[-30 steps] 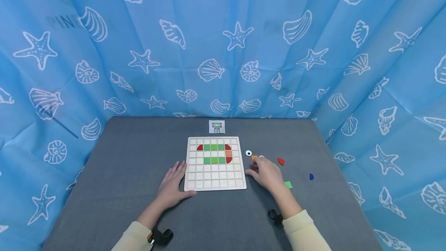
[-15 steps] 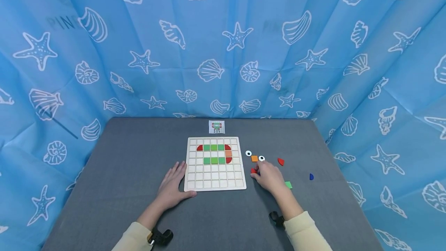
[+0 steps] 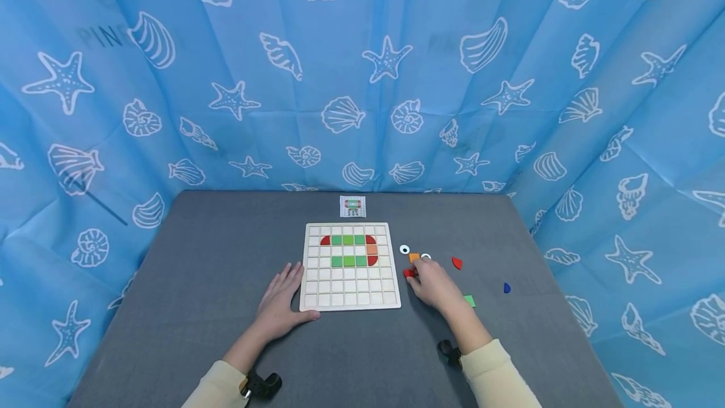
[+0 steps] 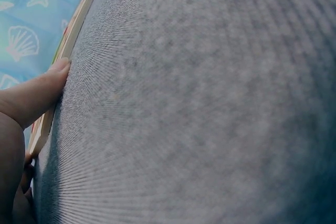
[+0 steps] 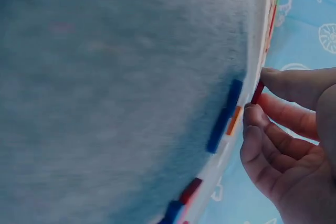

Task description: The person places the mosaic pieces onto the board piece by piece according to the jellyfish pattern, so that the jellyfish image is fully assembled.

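1. The left hand point(image 3: 280, 304) lies with fingers spread apart along the left edge of the white grid board point(image 3: 337, 285), its thumb against the near-left corner.
2. The right hand point(image 3: 433, 282) pinches a small red piece point(image 3: 409, 274) between thumb and fingertip, just outside the board's right edge; whether the piece touches the tabletop point(image 3: 238, 238) I cannot tell.
3. A narrow strip of tabletop separates that right edge from a white disc point(image 3: 404, 249) and an orange square point(image 3: 414, 257). A second white disc point(image 3: 426, 257), partly hidden, sits right behind the fingers.
4. Farther right, with wider gaps, lie a red wedge point(image 3: 457, 263) and a dark blue piece point(image 3: 506, 288); a green piece point(image 3: 469, 301) shows beside the right forearm.
5. Beyond the board's far edge, a picture card point(image 3: 352, 206) lies near the tabletop's back edge, before the blue curtain point(image 3: 385, 112).
6. Broad tabletop stretches run left of the left hand and between the two forearms.
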Available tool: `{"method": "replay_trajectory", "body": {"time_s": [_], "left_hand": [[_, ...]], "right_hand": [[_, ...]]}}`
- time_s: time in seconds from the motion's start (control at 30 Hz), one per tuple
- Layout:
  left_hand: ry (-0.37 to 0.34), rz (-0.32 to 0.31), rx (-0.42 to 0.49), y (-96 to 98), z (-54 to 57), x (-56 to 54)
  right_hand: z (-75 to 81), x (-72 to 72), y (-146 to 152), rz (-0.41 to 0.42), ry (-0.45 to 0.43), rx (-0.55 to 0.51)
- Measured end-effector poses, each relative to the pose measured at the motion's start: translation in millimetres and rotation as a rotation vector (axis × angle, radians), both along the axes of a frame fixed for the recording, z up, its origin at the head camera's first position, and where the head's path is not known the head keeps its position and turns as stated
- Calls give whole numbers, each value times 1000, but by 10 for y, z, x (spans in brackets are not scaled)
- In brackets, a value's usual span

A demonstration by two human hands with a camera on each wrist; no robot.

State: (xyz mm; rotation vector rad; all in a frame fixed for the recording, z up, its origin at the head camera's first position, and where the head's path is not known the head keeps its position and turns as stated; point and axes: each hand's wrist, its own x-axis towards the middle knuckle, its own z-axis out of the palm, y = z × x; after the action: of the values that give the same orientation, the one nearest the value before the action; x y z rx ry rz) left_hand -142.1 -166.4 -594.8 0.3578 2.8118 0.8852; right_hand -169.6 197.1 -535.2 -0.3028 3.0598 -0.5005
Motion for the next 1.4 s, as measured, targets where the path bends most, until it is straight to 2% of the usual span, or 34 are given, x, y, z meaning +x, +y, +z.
{"method": "replay_trajectory", "body": {"time_s": [0.13,0.33,0.73,1.2,1.4], "left_hand": [[-3,3,3,-4,-1,3],[-1,5,0,-8,-1,4],[-8,-7,1,8,7,-6],[-1,1,-2,14,7,-7],[-4,0,-10,0,0,-6]], "right_hand": [[60,-47,-34,40,61,-14],[153,-133,-122,70,100,-20],[290,-224,-386,79,30,-8],[311,-335,-659,201,71,-30],[310,-364,-787,216,58,-27]]}}
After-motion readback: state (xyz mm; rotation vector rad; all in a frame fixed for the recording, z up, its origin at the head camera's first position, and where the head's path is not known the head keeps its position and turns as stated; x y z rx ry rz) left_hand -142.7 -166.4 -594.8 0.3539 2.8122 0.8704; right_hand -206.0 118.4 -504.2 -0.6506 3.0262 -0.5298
